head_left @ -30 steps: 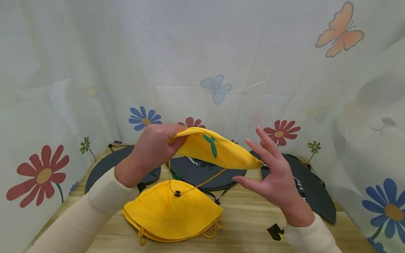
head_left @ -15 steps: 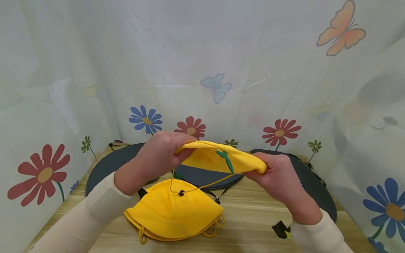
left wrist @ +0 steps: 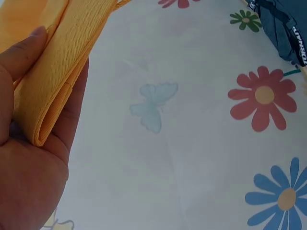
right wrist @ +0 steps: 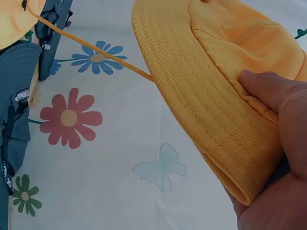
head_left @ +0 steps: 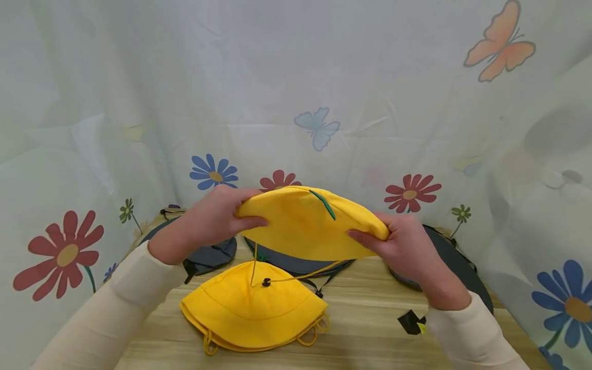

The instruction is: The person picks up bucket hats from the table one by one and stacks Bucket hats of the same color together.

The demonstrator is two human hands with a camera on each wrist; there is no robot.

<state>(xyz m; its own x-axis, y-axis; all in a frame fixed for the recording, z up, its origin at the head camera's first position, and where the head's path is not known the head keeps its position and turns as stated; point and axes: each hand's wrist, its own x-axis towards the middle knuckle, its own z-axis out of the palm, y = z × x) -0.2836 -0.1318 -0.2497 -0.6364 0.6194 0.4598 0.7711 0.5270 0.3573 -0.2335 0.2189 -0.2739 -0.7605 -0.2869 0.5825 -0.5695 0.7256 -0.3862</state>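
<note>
Both hands grip a yellow hat whose weave only wrist views show.

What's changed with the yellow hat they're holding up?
The right hand, open a second ago, now grips one end of the raised hat. In the last half second, the raised hat went up a bit. The left hand still holds the other end; the lower hat on the table stayed put.

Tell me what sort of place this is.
Likely a makeshift work booth: a flower-and-butterfly sheet hangs around a wood-grain table, where a yellow bucket hat lies near dark hats.
</note>
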